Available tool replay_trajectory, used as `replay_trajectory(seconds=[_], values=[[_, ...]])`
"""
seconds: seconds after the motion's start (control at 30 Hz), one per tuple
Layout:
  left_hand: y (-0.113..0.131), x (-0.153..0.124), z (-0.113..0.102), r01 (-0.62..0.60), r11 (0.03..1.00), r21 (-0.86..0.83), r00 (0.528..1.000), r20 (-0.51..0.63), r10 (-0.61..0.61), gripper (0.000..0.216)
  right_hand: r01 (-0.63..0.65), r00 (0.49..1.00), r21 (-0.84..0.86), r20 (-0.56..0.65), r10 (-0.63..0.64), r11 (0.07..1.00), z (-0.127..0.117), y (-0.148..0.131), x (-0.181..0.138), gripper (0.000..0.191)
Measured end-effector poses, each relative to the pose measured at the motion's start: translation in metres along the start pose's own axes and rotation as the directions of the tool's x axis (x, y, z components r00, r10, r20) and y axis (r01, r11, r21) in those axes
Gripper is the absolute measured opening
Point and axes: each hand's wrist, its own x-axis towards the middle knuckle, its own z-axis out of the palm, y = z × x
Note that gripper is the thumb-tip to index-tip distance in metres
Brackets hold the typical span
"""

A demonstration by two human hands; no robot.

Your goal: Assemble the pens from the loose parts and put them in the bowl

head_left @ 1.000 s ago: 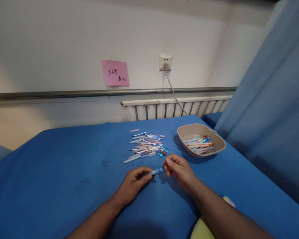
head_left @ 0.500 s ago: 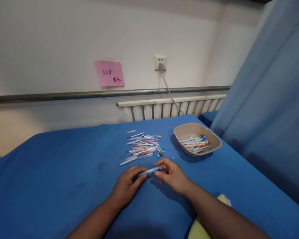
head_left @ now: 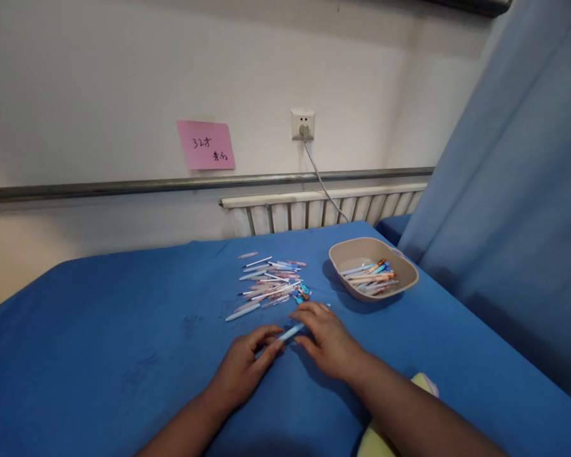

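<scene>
A light blue pen (head_left: 291,332) slants up to the right between my two hands, above the blue cover. My left hand (head_left: 247,362) is closed on its lower left end, thumb and fingers pinching it. Round the upper right end curl the fingers of my right hand (head_left: 330,339), which hide that tip; the thumb sits slightly apart below. Just beyond my hands lies a loose pile of pens and thin white refills (head_left: 271,282). Small teal and brown pieces (head_left: 303,292) lie at the pile's right edge.
A beige plastic basket (head_left: 335,257) holding several pens stands to the right of the pile. Something yellow (head_left: 375,441) lies partly under my right forearm. Behind the blue-covered surface (head_left: 99,330) are a wall rail and a plugged-in cable; a blue curtain (head_left: 504,209) hangs at right.
My right hand has closed in over the pen's right end, and the darker blue tip seen before is now hidden. The pen tilts more steeply. The view has shifted slightly.
</scene>
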Motion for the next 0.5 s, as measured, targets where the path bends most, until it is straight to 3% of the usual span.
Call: replay_trajectory(seconds=[0.1, 0.2, 0.37, 0.5], values=[[-0.002, 0.000, 0.003, 0.053, 0.996, -0.073, 0.998, -0.014, -0.054, 0.026, 0.138, 0.988, -0.325, 0.113, -0.107, 0.935, -0.010, -0.014, 0.001, 0.027], [-0.001, 0.000, 0.007, 0.083, 0.990, -0.116, 0.997, 0.011, -0.082, 0.026, 0.233, 0.968, -0.472, 0.201, -0.153, 0.851, -0.008, -0.019, 0.003, 0.019], [0.003, -0.003, 0.007, 0.095, 0.966, -0.240, 0.995, 0.063, -0.082, 0.034, 0.280, 0.956, -0.557, 0.239, -0.172, 0.782, -0.004, -0.017, 0.003, 0.015], [0.001, -0.002, 0.001, 0.085, 0.923, -0.374, 0.988, -0.088, -0.126, 0.036, 0.223, 0.975, -0.519, 0.136, -0.178, 0.825, -0.027, -0.002, 0.000, 0.015]])
